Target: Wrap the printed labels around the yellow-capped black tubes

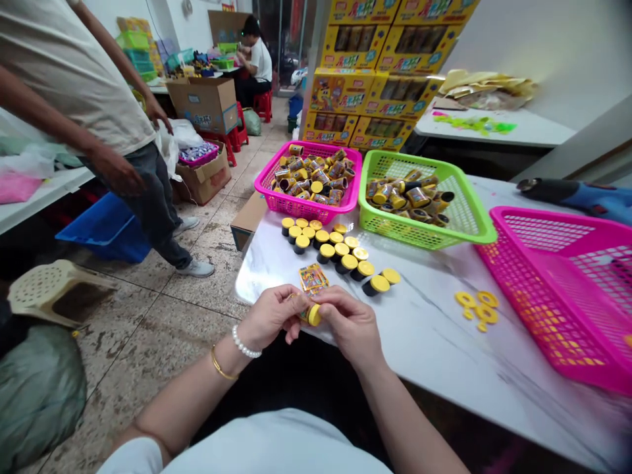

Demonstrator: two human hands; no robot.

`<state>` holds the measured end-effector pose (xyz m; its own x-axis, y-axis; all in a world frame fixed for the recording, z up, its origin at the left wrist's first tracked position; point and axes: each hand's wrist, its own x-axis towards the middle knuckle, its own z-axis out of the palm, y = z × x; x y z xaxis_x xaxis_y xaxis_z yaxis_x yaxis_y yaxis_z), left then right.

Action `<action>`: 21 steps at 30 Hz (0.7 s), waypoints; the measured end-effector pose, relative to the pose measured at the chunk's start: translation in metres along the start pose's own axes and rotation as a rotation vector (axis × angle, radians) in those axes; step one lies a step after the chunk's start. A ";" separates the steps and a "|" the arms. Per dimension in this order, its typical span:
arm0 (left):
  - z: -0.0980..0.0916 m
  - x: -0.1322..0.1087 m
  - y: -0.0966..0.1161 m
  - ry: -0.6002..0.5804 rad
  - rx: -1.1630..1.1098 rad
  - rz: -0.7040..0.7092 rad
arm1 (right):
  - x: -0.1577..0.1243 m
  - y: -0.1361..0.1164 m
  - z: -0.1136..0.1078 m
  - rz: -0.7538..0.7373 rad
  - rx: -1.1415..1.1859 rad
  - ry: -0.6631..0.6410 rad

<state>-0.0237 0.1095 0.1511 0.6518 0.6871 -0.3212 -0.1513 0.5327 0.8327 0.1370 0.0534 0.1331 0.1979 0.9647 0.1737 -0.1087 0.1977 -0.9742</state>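
Your left hand [269,316] and right hand [350,322] meet just over the near edge of the white marble-patterned table [434,349], and between them you hold a small black jar with a yellow cap [313,315], lying on its side with the cap towards you. The fingers of both hands are curled in and pinch the jar from either side; how the fingertips behind it sit cannot be told. Just beyond your hands a colourful printed sticker sheet [313,278] lies flat on the table. Past it stand rows of black jars with yellow caps [340,250], upright and close together. Behind them sit a pink plastic mesh basket [306,209] and a green plastic mesh basket [429,237], both holding labelled jars. A few loose yellow rings [478,308] lie near a larger pink mesh basket [553,289] on your right.
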 end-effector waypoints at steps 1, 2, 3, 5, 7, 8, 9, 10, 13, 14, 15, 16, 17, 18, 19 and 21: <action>0.001 0.000 -0.001 0.013 0.005 0.007 | -0.001 0.000 -0.001 -0.024 -0.035 -0.035; 0.002 0.000 -0.001 0.010 0.001 0.008 | -0.002 -0.001 -0.003 -0.049 -0.060 -0.068; 0.003 0.000 -0.001 -0.012 -0.011 0.001 | -0.003 -0.001 -0.005 -0.082 -0.080 -0.081; 0.004 0.000 -0.001 -0.066 -0.054 -0.026 | -0.005 -0.001 -0.007 -0.163 -0.120 -0.032; 0.005 0.000 -0.001 -0.086 -0.083 -0.059 | -0.007 0.000 -0.007 -0.210 -0.143 0.047; 0.005 0.000 -0.001 -0.078 -0.087 -0.073 | -0.008 0.000 -0.007 -0.207 -0.143 0.053; 0.005 0.000 -0.001 -0.067 -0.088 -0.081 | -0.008 -0.001 -0.006 -0.189 -0.131 0.037; 0.005 0.000 -0.002 -0.060 -0.091 -0.083 | -0.008 -0.003 -0.006 -0.165 -0.119 0.000; 0.006 -0.001 -0.004 -0.104 -0.136 -0.082 | -0.007 -0.009 -0.007 -0.178 -0.135 -0.123; 0.005 -0.001 -0.004 -0.138 -0.156 -0.091 | -0.006 -0.011 -0.007 -0.215 -0.153 -0.129; 0.005 -0.002 -0.005 -0.168 -0.171 -0.102 | -0.006 -0.012 -0.007 -0.253 -0.168 -0.121; 0.005 -0.002 -0.005 -0.186 -0.181 -0.115 | -0.006 -0.013 -0.007 -0.279 -0.167 -0.104; 0.005 -0.003 -0.006 -0.190 -0.181 -0.128 | -0.007 -0.013 -0.006 -0.287 -0.149 -0.084; 0.006 -0.003 -0.007 -0.177 -0.176 -0.134 | -0.007 -0.013 -0.005 -0.279 -0.126 -0.069; 0.006 -0.003 -0.008 -0.157 -0.168 -0.134 | -0.008 -0.012 -0.004 -0.265 -0.112 -0.066; 0.007 -0.003 -0.009 -0.132 -0.163 -0.124 | -0.008 -0.010 -0.003 -0.254 -0.122 -0.069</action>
<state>-0.0190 0.0995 0.1472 0.7625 0.5468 -0.3459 -0.1749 0.6890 0.7034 0.1394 0.0429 0.1405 0.1365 0.8976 0.4192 0.0547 0.4157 -0.9078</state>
